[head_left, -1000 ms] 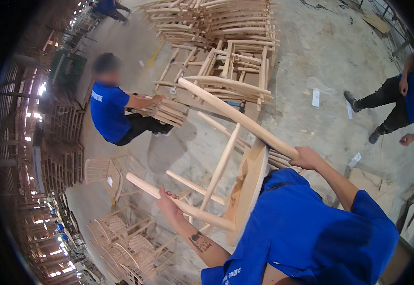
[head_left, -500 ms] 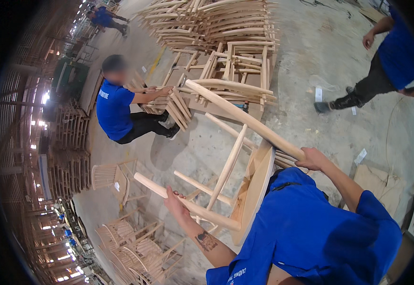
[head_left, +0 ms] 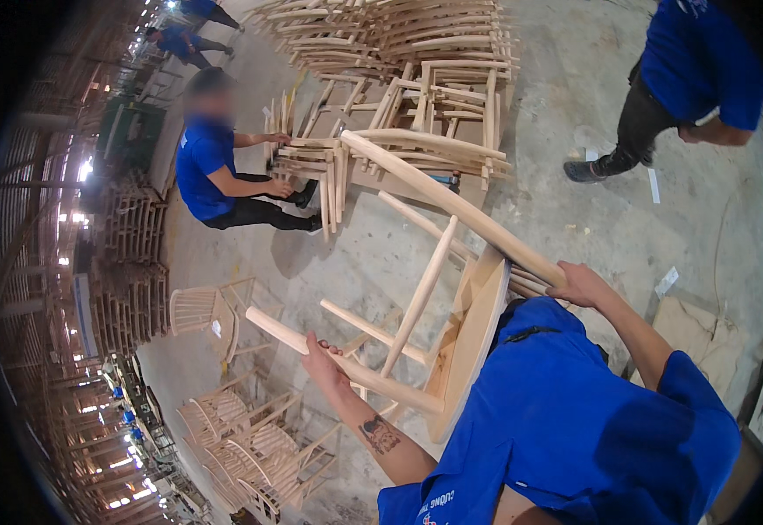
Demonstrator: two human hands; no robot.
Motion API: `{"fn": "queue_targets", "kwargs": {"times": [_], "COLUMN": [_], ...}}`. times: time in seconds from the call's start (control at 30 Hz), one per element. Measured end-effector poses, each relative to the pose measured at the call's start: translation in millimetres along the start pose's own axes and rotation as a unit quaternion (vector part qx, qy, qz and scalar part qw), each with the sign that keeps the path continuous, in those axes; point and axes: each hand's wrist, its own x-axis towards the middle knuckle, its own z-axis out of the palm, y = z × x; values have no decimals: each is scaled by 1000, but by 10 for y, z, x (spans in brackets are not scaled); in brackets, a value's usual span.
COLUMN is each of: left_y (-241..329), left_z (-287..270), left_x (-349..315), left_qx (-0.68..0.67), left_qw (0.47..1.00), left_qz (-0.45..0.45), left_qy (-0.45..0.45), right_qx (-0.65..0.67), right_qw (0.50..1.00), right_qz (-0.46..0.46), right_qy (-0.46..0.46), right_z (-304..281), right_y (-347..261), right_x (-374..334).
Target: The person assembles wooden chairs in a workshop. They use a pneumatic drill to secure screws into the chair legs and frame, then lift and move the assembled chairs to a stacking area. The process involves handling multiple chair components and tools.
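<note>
I hold a pale unfinished wooden chair (head_left: 421, 296) tipped over, its legs pointing away from me and its seat (head_left: 453, 385) close against my blue shirt. My left hand (head_left: 323, 366) is closed round the left leg, about partway along it. On the right, my right hand (head_left: 581, 284) grips the other thick leg near the seat end. Thinner rungs join the legs between my hands. The spindles of the backrest show only in part, beneath the right leg.
A co-worker (head_left: 210, 175) bends over wooden frames (head_left: 329, 188) ahead left, beside a large stack of wooden parts (head_left: 399, 44). Another person (head_left: 692, 70) walks at the far right. Finished-shape chairs (head_left: 250, 442) stand on the floor at left. Paper scraps (head_left: 667, 280) lie at right.
The co-worker ahead has moved their hands apart and the frame beside them has shifted. The person at right has moved leftward and farther off. My hands and the chair stay almost still.
</note>
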Motion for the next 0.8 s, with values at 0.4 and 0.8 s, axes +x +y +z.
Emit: {"fn": "queue_targets", "kwargs": {"times": [0.4,0.8], "left_y": [-176,247], "left_z": [-69,150], "left_x": [129,-213], "left_qx": [8,-52], "left_qw": [998,997], "left_qz": [-54,-65], "left_qy": [11,-2], "right_qx": [57,317], "right_qw": [994,937], "right_qz": [74,115], "right_qy": [-59,-94], "right_z": [156,352], "right_y": [59,436], "right_x": [-24,386]}}
